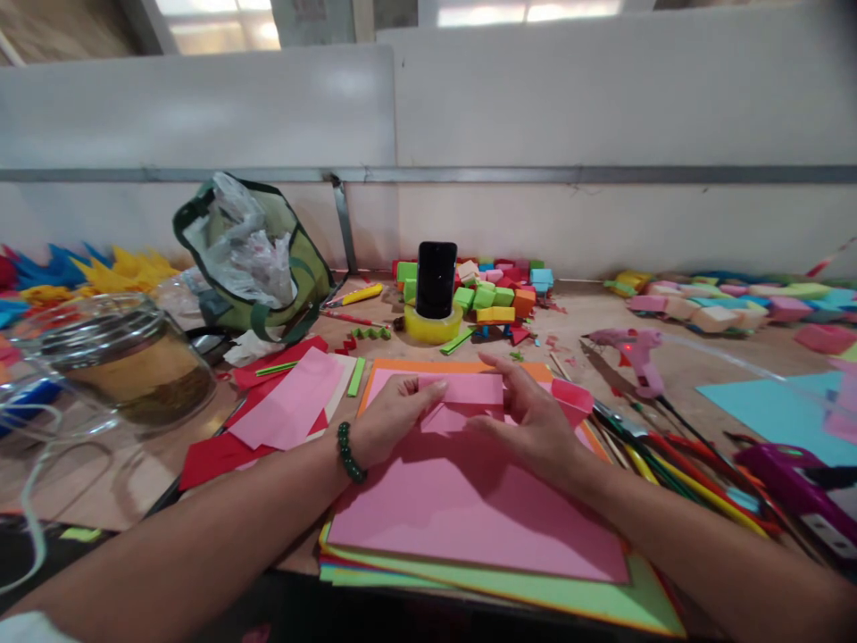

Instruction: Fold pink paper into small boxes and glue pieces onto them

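A small folded pink paper lies between both hands, above a stack of large coloured sheets whose top sheet is pink. My left hand, with a green bead bracelet on the wrist, pinches the paper's left end. My right hand grips its right end, fingers curled over the fold. Both hands rest on the pink sheet.
A black phone stands in a yellow tape roll, with coloured paper cubes behind. A pink glue gun and coloured sticks lie at the right. A green bag, glass jar and pink and red paper scraps sit at the left.
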The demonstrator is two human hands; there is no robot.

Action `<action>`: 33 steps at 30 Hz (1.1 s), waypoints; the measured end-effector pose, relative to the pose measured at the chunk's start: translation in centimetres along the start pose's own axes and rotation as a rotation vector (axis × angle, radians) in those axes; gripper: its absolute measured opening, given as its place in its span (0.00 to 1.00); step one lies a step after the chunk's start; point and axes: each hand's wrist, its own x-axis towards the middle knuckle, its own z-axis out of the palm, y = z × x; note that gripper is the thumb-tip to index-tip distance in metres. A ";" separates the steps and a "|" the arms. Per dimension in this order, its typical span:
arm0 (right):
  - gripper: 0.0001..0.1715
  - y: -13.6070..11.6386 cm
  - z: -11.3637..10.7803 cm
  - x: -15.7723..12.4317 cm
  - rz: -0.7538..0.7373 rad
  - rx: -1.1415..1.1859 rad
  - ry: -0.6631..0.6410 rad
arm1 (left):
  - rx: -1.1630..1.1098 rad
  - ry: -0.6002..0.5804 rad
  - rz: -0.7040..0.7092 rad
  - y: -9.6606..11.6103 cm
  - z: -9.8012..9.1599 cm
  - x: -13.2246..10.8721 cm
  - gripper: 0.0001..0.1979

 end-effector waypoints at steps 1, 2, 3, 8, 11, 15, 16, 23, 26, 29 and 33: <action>0.41 0.2 0.0 0.0 -0.034 -0.029 0.015 | -0.052 -0.007 -0.025 -0.2 0.0 0.1 0.18; 0.41 0.4 -0.1 0.0 -0.061 -0.056 0.029 | -0.088 -0.011 -0.047 -0.4 -0.1 0.2 0.18; 0.40 0.6 -0.1 0.0 -0.086 -0.077 0.045 | -0.110 -0.011 -0.060 -0.6 -0.2 0.3 0.18; 0.33 0.7 -0.5 0.0 -0.234 -0.244 0.130 | -0.085 0.031 -0.055 -0.7 -0.3 0.5 0.18; 0.34 0.7 -0.7 0.1 -0.285 -0.302 0.169 | 0.041 0.087 0.007 -0.2 -0.1 0.2 0.17; 0.36 1.0 -0.7 0.1 -0.320 -0.317 0.192 | 0.108 0.114 0.170 -0.3 0.2 -0.1 0.42; 0.37 1.0 -0.7 0.0 -0.321 -0.329 0.187 | 0.072 0.101 0.177 -0.5 0.2 0.0 0.45; 0.40 0.9 -0.6 -0.1 -0.254 -0.351 0.172 | 0.126 0.145 0.152 -0.2 0.1 0.1 0.39; 0.39 0.6 -0.5 0.0 -0.233 -0.286 0.210 | 0.105 0.126 0.173 -0.1 0.2 0.1 0.42; 0.36 0.3 -0.5 0.3 -0.154 -0.151 0.222 | 0.043 0.115 0.160 -0.1 0.2 0.1 0.44; 0.36 0.4 -0.4 0.6 -0.029 -0.012 0.173 | 0.120 0.148 0.196 -0.1 0.0 0.1 0.43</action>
